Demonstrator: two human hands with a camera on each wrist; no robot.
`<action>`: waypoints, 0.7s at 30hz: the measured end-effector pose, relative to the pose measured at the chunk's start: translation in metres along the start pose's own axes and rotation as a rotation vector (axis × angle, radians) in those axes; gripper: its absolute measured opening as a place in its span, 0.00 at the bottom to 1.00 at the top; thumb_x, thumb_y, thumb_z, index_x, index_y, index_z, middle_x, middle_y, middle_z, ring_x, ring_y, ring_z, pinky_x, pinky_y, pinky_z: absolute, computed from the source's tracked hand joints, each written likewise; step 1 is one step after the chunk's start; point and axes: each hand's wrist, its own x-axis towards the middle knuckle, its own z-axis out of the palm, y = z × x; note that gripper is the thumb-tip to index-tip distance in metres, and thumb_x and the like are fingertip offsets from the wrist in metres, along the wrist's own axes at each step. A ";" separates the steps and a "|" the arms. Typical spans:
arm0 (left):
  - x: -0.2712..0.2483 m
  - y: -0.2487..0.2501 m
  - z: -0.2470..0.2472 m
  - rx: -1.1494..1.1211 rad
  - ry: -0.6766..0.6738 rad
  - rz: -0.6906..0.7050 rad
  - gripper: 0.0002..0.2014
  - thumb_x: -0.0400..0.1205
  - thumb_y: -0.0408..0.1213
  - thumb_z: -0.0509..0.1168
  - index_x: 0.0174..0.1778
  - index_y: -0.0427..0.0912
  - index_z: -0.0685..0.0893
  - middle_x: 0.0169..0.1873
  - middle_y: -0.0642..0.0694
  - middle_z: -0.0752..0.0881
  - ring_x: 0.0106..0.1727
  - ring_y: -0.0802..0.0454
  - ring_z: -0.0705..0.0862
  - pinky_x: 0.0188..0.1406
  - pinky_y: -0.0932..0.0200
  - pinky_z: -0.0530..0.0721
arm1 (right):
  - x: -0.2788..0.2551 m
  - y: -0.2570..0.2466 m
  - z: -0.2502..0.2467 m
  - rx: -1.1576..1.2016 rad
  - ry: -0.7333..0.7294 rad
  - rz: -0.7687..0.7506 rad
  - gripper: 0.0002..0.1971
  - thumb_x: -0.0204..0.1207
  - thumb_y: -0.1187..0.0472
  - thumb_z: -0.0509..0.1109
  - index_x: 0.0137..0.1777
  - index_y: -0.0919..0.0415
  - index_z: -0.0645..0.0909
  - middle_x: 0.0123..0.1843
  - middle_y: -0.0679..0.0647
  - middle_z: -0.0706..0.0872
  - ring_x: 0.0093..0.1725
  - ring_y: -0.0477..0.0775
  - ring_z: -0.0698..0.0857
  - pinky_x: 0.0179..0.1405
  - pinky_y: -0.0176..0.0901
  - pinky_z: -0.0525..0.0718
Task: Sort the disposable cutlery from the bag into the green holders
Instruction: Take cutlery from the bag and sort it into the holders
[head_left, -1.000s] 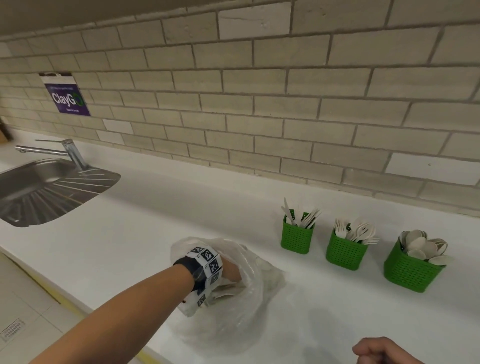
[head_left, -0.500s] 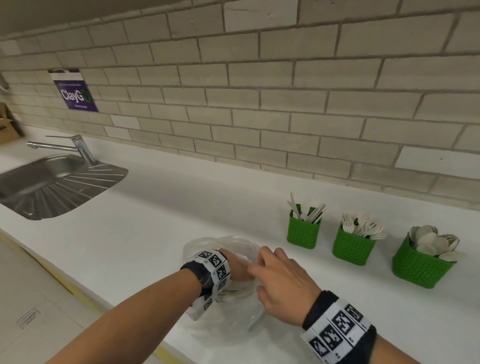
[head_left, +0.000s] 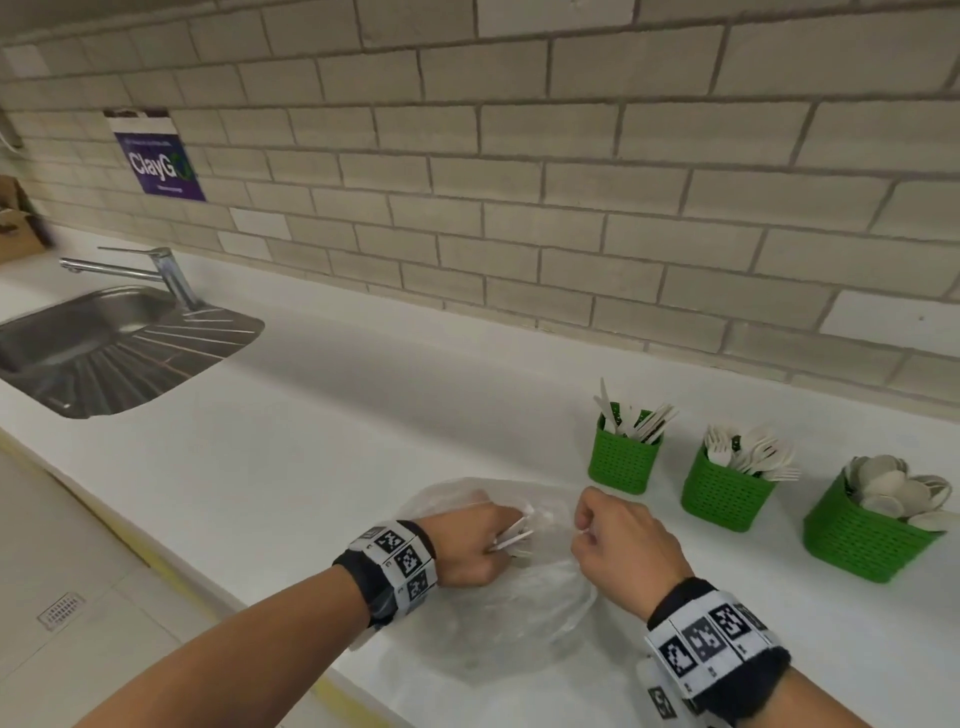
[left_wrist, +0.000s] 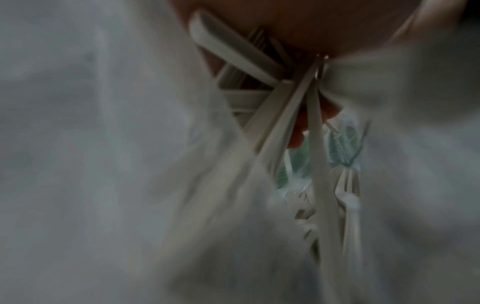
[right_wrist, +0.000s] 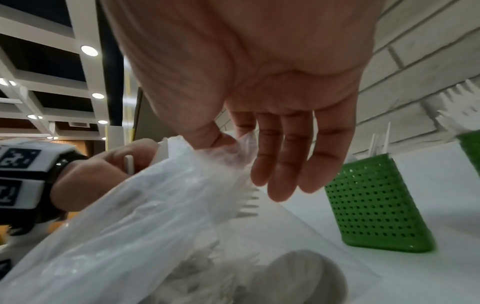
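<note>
A clear plastic bag (head_left: 498, 623) lies on the white counter near its front edge. My left hand (head_left: 511, 535) is inside the bag's mouth and grips a bundle of white cutlery handles (left_wrist: 275, 127); forks (left_wrist: 348, 185) show further down in the bag. My right hand (head_left: 584, 530) pinches the bag's edge (right_wrist: 228, 144) between thumb and forefinger, with the other fingers hanging loose. Three green holders stand to the right: one with knives (head_left: 623, 457), one with forks (head_left: 724, 493), one with spoons (head_left: 867, 535). A spoon bowl (right_wrist: 298, 277) lies in the bag's bottom.
A steel sink (head_left: 104, 353) with a tap (head_left: 156, 270) is set into the counter (head_left: 363, 415) at the far left. A brick wall runs behind, with a purple sign (head_left: 161, 161) on it. The counter's front edge drops to a tiled floor (head_left: 78, 597).
My right hand came in from the lower right and took hold of the bag's edge. My left hand stayed in the bag and now holds cutlery handles.
</note>
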 end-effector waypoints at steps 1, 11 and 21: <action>0.000 -0.001 -0.002 0.003 0.000 0.012 0.07 0.80 0.40 0.62 0.40 0.41 0.76 0.31 0.45 0.81 0.33 0.43 0.79 0.30 0.53 0.76 | -0.001 0.000 -0.001 -0.003 0.009 0.028 0.07 0.75 0.59 0.61 0.51 0.49 0.73 0.50 0.46 0.82 0.47 0.54 0.80 0.40 0.44 0.75; 0.002 -0.011 -0.008 -0.054 0.083 0.084 0.04 0.69 0.39 0.62 0.34 0.50 0.73 0.25 0.50 0.79 0.26 0.50 0.76 0.24 0.55 0.75 | -0.001 -0.003 0.015 0.447 0.044 -0.108 0.21 0.67 0.45 0.79 0.51 0.45 0.70 0.51 0.43 0.79 0.53 0.43 0.78 0.50 0.39 0.77; 0.000 -0.019 -0.011 -0.007 0.124 0.143 0.08 0.70 0.41 0.61 0.33 0.59 0.68 0.22 0.54 0.73 0.25 0.48 0.73 0.24 0.56 0.74 | 0.002 0.024 0.007 0.442 -0.028 -0.085 0.19 0.72 0.60 0.77 0.53 0.35 0.78 0.53 0.45 0.83 0.52 0.49 0.83 0.46 0.29 0.78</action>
